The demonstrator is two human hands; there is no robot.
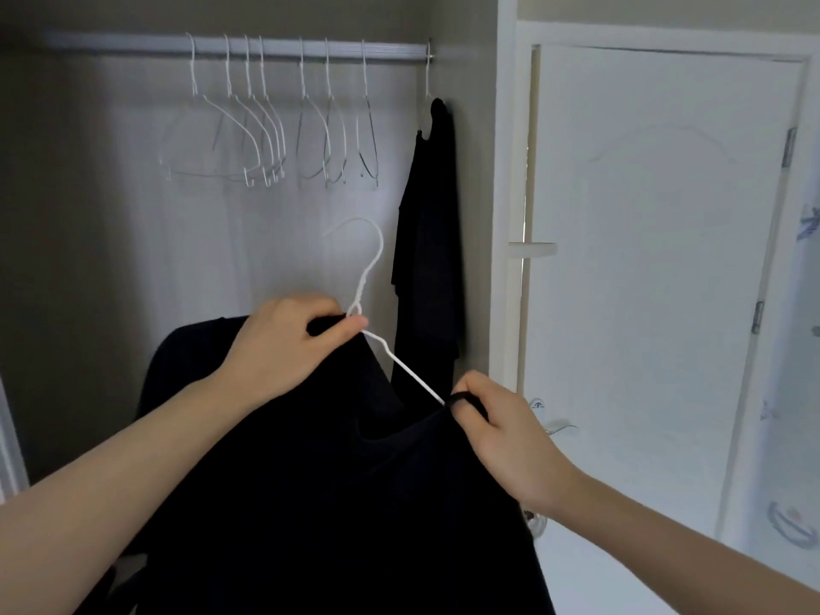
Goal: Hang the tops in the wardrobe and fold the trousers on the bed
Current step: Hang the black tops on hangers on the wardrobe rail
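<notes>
Head view, left to right: your left hand [288,344] pinches the black top [337,503] and the neck of the white hanger [372,304], held in front of the wardrobe below its rail [239,48]. Your right hand [506,441] pinches the collar where the hanger's arm enters. Empty hangers [266,135] hang on the rail; another black top [428,233] hangs at its right end.

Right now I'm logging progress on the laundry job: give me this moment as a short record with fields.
left hand: pinches the white hanger at its neck, with the collar
right hand: pinches the black top at its neckline
hanger arm: partly bare, not yet inside the top
rail: seven bare hangers
already hung: one dark garment at the rail's right end
</notes>
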